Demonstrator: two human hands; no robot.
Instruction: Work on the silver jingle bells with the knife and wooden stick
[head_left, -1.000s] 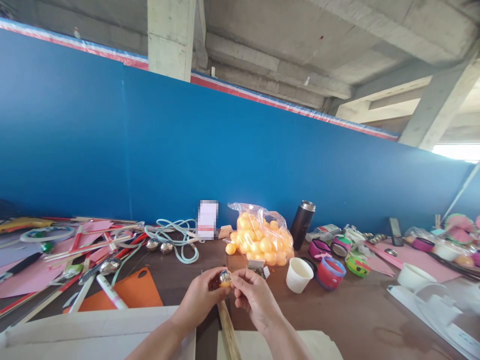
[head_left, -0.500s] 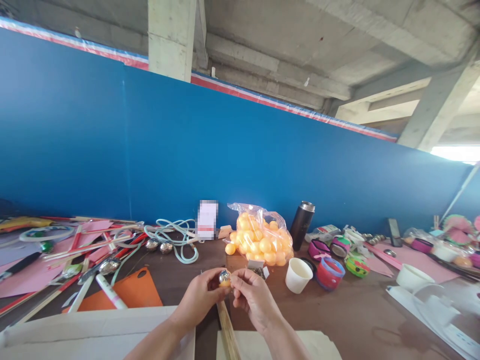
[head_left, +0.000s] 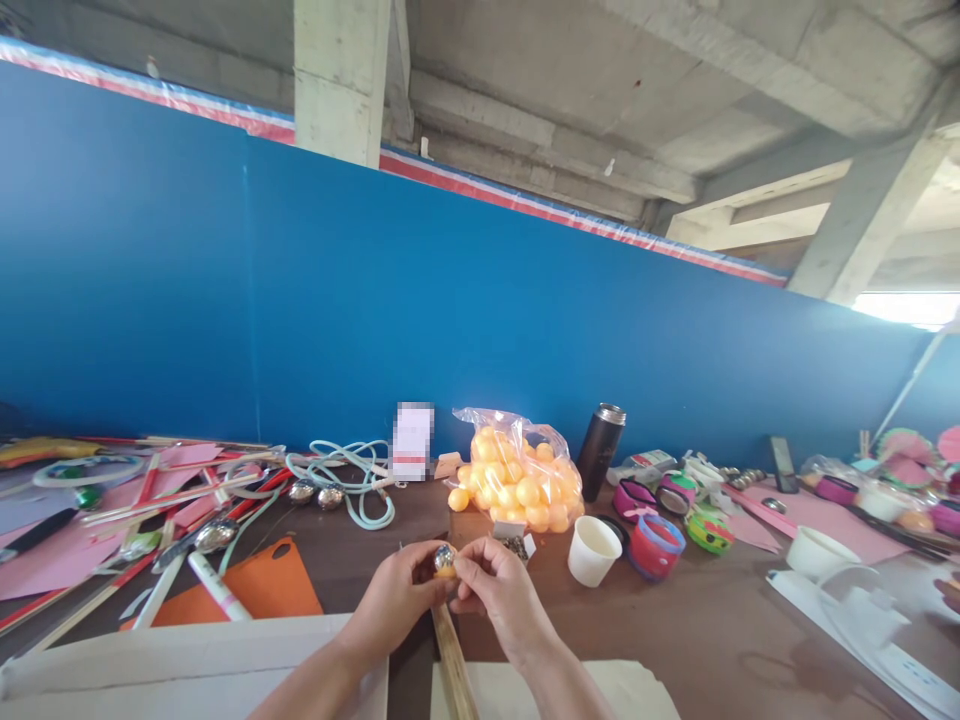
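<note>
A small shiny silver ball (head_left: 444, 556) with an orange underside, perhaps a second ball beneath, is held up over the table in the middle of the head view. My left hand (head_left: 397, 596) is closed round it from the left, thumb and fingers pinching. From the right, my right hand (head_left: 495, 588) has its thumb and fingertips pressed together against the ball's side. Anything small between those right fingertips is hidden. Below both hands lies a wooden stick (head_left: 453, 665), its far end covered. Just behind the right fingers stands a small open box (head_left: 516, 542) of tiny dark pieces.
Behind are a clear bag of orange balls (head_left: 517, 480), a black flask (head_left: 601, 450) and a white paper cup (head_left: 593, 552). An orange sheet (head_left: 274, 585), a marker (head_left: 217, 588) and several sticks lie left. Another person's hand (head_left: 949, 592) shows at the right edge.
Both hands keep hold of the ball, and the right fingers have shifted slightly against it. The view has moved a little. Another person's hand has appeared at the right edge.
</note>
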